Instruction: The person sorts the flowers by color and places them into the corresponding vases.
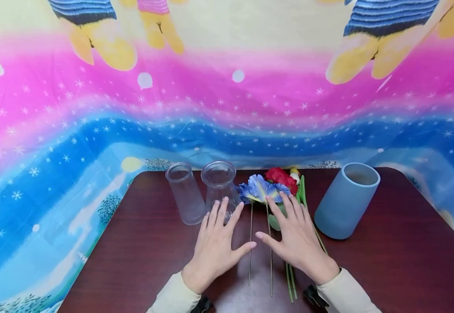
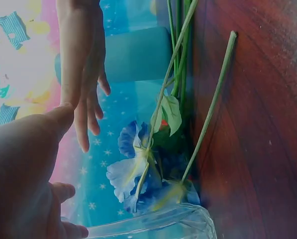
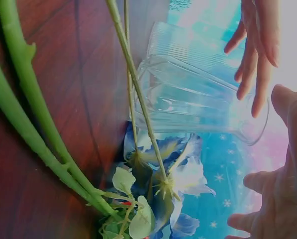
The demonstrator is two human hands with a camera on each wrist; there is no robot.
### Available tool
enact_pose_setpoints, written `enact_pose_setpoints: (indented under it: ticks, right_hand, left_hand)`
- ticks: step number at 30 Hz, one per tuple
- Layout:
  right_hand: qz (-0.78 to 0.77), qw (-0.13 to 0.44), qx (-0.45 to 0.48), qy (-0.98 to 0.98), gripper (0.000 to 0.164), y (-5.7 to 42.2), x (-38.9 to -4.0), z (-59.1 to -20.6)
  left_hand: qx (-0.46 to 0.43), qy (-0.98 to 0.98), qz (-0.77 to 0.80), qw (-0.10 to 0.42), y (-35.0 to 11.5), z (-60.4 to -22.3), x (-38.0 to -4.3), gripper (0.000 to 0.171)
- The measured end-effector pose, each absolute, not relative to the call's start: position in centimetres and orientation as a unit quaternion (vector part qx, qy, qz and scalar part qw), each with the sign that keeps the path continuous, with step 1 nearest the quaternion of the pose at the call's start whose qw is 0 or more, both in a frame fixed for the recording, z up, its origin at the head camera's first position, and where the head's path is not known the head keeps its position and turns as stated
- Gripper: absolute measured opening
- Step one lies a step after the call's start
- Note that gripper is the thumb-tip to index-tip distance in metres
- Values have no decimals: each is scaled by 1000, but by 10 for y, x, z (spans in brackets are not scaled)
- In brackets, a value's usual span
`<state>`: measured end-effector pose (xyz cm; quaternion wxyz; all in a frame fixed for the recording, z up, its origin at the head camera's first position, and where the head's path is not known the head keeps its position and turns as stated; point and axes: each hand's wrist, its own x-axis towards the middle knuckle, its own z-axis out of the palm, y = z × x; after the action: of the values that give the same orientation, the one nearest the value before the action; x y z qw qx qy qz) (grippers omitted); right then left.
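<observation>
Both hands hover over the flowers with fingers spread, and neither holds anything. In the head view, the left hand [image 1: 216, 245] is nearest the flared clear glass vase [image 1: 219, 178], its fingertips overlapping the vase's lower part. The right hand [image 1: 298, 237] reaches over the flower stems [image 1: 271, 265]. Blue flowers [image 1: 260, 189] with yellow centres lie between the hands, with a red flower [image 1: 281, 176] behind them. From the right wrist view, thick green stems [image 3: 44, 154] and small green leaves [image 3: 141, 219] lie close below the right hand.
A straight clear glass vase [image 1: 185, 195] stands left of the flared one. On the right stands a blue-grey vase [image 1: 346, 204]. The dark red-brown table [image 1: 133, 261] meets a colourful printed cloth [image 1: 227, 100] at its back edge.
</observation>
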<state>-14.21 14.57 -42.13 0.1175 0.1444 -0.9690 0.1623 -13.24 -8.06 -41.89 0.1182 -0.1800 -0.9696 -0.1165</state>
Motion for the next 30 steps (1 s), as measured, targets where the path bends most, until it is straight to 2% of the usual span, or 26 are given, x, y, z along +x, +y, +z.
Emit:
enact_pose_setpoints:
  ticks: [24,30]
  right_hand:
    - [147,139,178,-963,84,136,-141,-412]
    - [143,151,190,-960,81,133,-143,-409]
  left_hand:
    - [-168,-955,-112,219,-101,-398,-128,93]
    - [-164,-948,-125,240,-109,-389,-131,84]
